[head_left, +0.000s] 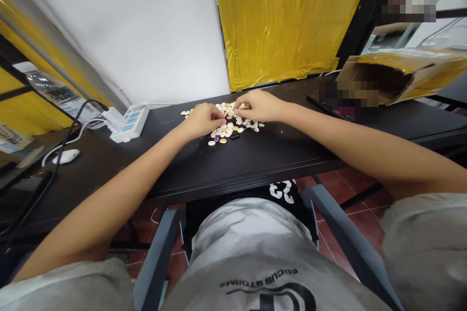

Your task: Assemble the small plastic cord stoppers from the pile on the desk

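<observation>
A loose pile of small oval pieces (226,130), mostly cream with a few yellow, pink and purple ones, is spread on the black table (262,153). My left hand (204,120) rests at the pile's left side, fingers curled and pressed together over the pieces; whatever they hold is too small to make out. On the upper right of the pile is my right hand (260,106), its thumb and forefinger bent close together among the pieces. Anything between those fingertips cannot be made out.
A white power strip (134,124) with a plugged-in charger lies to the left, near a plastic bottle (54,88) and a white mouse (66,156). At the right are an open cardboard box (419,80) and a dark phone-like object (330,108). Chair armrests flank my body.
</observation>
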Tool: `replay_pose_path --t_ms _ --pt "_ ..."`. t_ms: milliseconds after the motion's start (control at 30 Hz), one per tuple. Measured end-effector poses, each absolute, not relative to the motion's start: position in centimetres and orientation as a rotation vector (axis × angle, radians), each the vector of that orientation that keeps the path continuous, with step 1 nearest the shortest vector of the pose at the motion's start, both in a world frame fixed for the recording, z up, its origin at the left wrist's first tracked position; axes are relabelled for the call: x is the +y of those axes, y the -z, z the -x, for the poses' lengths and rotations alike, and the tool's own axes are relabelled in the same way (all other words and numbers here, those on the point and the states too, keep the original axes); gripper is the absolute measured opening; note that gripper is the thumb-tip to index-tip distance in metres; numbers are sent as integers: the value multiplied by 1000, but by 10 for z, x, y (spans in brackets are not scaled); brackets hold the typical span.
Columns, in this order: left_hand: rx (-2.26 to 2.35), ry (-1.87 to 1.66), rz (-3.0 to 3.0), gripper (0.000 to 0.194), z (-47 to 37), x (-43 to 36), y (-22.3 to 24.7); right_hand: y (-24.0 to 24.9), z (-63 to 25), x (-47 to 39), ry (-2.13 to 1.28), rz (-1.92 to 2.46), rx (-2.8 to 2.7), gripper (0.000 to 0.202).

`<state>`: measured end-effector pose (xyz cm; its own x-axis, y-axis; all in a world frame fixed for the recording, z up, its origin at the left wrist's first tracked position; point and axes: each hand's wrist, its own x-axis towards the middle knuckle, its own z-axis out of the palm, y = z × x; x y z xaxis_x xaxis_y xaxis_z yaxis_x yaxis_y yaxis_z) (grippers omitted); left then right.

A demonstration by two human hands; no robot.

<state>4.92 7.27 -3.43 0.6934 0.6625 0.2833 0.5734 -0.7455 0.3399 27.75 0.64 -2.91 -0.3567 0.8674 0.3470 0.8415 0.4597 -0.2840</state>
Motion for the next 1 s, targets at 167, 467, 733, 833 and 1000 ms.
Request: replay_pose_path --t_ms 167,467,733,833,1000 --pt "1023 -598 -2584 3 -53 66 34 29 -278 6 -64 1420 -2263 29" --pt "846 -847 -2273 5 -56 54 35 28 -272 3 -210 1367 -2224 23" --pt "692 -927 -1966 13 -60 48 39 29 -263 -3 -343 1276 -2125 23" --pt "682 -958 -1919 16 -59 51 41 29 -264 -1 -331 1297 -2119 20" --pt "695 -978 -1892 20 -57 53 44 30 -266 2 -217 1343 -2140 16"
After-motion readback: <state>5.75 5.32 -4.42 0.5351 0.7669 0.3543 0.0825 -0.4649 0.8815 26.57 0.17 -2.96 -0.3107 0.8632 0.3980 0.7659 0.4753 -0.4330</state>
